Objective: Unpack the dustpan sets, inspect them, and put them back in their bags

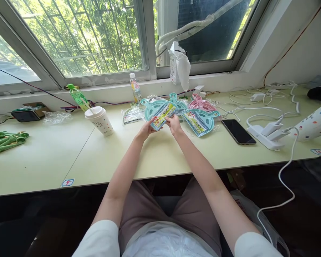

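Above the table, both hands hold one small teal dustpan-shaped pack (160, 113) with a blue and yellow printed card on its front. My left hand (147, 130) grips its lower left edge, fingers curled behind it. My right hand (173, 125) pinches the right side of the card. Just right of my right hand lies a similar teal pack (200, 121) in clear wrap. Behind the hands are another teal piece (178, 102) and a pink one (202, 102). A clear wrapped pack (133, 113) lies to the left, partly covered by the held one.
A white lidded cup (99, 120) and a bottle (135, 87) stand left of the hands. Green items (8, 141) lie at far left. On the right are a phone (238, 131), a power strip (266, 137) with cables, and a dotted white container (315, 121).
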### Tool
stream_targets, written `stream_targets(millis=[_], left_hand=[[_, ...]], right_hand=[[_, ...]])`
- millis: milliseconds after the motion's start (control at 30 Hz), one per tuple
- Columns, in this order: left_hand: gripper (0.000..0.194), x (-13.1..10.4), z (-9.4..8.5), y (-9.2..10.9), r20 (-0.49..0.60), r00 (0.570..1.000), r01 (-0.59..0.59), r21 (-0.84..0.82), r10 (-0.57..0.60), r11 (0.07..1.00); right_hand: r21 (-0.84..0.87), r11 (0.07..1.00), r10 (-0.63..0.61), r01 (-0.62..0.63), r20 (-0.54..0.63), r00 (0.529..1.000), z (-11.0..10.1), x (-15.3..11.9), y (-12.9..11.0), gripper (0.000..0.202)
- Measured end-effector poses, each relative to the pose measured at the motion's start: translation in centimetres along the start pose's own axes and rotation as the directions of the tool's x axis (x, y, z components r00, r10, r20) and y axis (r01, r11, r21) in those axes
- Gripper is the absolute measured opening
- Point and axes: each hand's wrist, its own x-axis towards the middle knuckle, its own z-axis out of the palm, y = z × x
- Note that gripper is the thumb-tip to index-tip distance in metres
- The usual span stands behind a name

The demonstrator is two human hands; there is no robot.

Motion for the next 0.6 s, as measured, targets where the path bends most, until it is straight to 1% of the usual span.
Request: stream_targets(millis=[67,100,167,233,300,367,433,500,600], left_hand=[[0.051,0.2,0.2,-0.1,-0.018,1.000,-0.017,-0.028,0.016,0.999],[0.052,0.4,0.2,-0.2,-0.044,0.998,-0.040,-0.050,0.038,0.998],[0.052,0.8,0.2,-0.4,-0.144,0.984,-0.115,-0.101,0.100,0.988],[0.047,1.3,0.1,-0.7,-0.271,0.952,-0.190,-0.144,0.146,0.971],[0.044,1.7,0.1,-1.0,-0.351,0.925,-0.216,-0.179,0.143,0.960],[0.042,1.8,0.3,-1.3,-0.364,0.925,-0.192,-0.214,0.104,0.958],[0.039,1.7,0.8,-1.5,-0.336,0.940,-0.153,-0.242,0.065,0.958],[0.038,1.5,1.3,-1.5,-0.304,0.951,-0.134,-0.249,0.054,0.959],[0.038,1.3,1.6,-1.5,-0.266,0.962,-0.124,-0.215,0.064,0.969]], right_hand=[[0.011,1.000,-0.001,0.001,0.003,1.000,0.0,0.0,0.0,0.023],[0.013,1.000,0.000,-0.001,0.007,1.000,0.0,0.0,0.0,0.023],[0.002,1.000,0.002,-0.002,0.022,1.000,0.2,-0.1,0.1,0.024],[-0.020,1.000,-0.001,0.002,0.042,0.999,0.3,-0.2,0.4,0.026],[-0.034,0.999,-0.013,0.015,0.054,0.998,0.4,-0.3,0.7,0.027],[-0.035,0.999,-0.036,0.038,0.046,0.998,0.4,-0.3,0.9,0.028],[-0.037,0.997,-0.069,0.070,0.031,0.997,0.3,-0.3,1.0,0.028],[-0.043,0.994,-0.095,0.096,0.021,0.995,0.1,-0.2,1.0,0.029],[-0.049,0.993,-0.109,0.109,0.012,0.994,0.0,-0.1,0.8,0.030]])
